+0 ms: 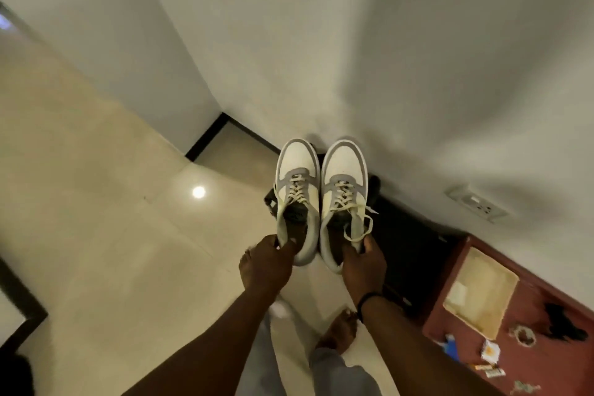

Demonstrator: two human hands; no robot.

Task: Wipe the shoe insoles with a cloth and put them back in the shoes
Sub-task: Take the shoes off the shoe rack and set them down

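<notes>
Two white and grey sneakers hang side by side in the air in front of me, toes pointing away. My left hand grips the left shoe at its heel collar. My right hand grips the right shoe at its heel collar, with a loose lace hanging over the fingers. The openings of both shoes look dark; I cannot tell whether insoles lie inside. No cloth is in view.
I stand barefoot on a glossy cream tiled floor near a white wall corner. A dark low rack sits below the shoes. At the right, a reddish-brown tabletop carries a cream tray and small items. A wall socket is nearby.
</notes>
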